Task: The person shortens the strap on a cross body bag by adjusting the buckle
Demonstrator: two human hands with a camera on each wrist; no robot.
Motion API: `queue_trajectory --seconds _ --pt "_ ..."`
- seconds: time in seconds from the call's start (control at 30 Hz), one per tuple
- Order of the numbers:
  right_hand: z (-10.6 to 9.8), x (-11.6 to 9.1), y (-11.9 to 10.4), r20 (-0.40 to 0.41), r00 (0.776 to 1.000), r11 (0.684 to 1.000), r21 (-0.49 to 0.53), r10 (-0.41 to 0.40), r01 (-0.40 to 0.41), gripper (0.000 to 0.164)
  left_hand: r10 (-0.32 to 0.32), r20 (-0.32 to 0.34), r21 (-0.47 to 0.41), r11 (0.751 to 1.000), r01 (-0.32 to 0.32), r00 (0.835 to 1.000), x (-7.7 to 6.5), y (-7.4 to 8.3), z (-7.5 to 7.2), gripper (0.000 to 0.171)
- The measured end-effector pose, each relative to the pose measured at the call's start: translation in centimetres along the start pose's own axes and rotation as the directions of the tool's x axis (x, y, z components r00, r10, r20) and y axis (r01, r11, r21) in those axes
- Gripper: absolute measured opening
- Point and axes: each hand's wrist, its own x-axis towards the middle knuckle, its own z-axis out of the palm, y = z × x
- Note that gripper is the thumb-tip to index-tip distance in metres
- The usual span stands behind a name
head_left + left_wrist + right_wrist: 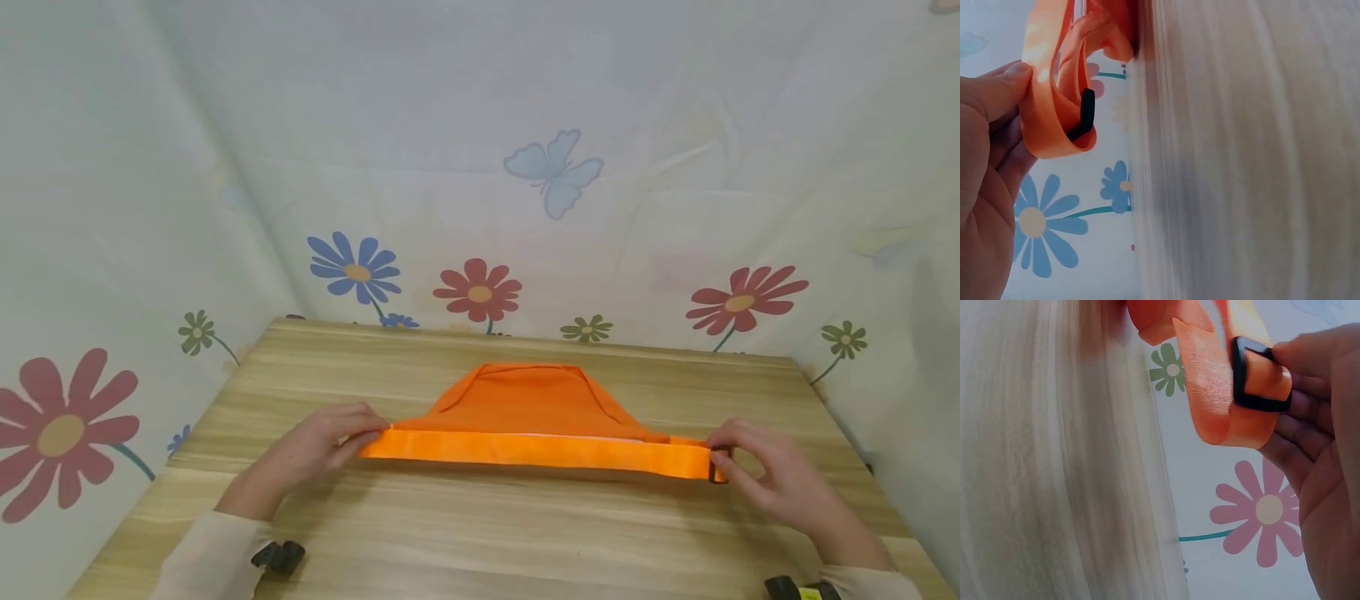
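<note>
An orange fabric bag, shaped like a waist bag, lies toward the back of the table, and its orange strap is stretched straight across the front. My left hand pinches the strap's left end between thumb and fingers. In the left wrist view the strap folds into a loop there, with a small black plastic piece inside it. At the other end my right hand pinches the strap beside a black slider buckle, through which the webbing is threaded.
The wood-grain table spreads under both hands. Behind it and at the sides hangs a pale curtain printed with flowers and a butterfly. Black wrist devices sit at both cuffs.
</note>
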Motion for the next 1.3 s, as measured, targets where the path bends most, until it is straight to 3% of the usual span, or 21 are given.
queue_trajectory --seconds 0.3,0.6,0.8,1.03,1.3 --pt "1.1 -0.5 0.6 0.052 0.997 0.998 -0.023 -0.056 0.057 0.045 -0.032 0.126 0.085 0.996 0.021 0.992 0.4 0.3 0.5 0.023" --pt "2.0 -0.8 1.0 0.129 0.990 0.998 0.008 -0.057 0.056 0.043 -0.134 0.209 0.115 0.987 0.112 0.969 0.6 1.1 1.0 0.020" --pt "2.7 -0.8 1.7 0.114 0.987 0.994 0.017 -0.111 0.110 0.040 -0.187 0.221 0.172 0.974 0.151 0.957 1.0 1.6 0.9 0.018" --pt "3.0 -0.5 1.5 0.183 0.982 0.998 -0.044 -0.041 0.050 0.029 -0.253 0.218 0.205 0.956 0.210 0.942 1.0 1.8 1.2 0.015" --pt "3.6 0.0 0.7 0.203 0.979 0.994 -0.110 0.013 0.010 0.023 -0.183 0.170 0.184 0.971 0.152 0.968 1.0 1.7 1.7 0.010"
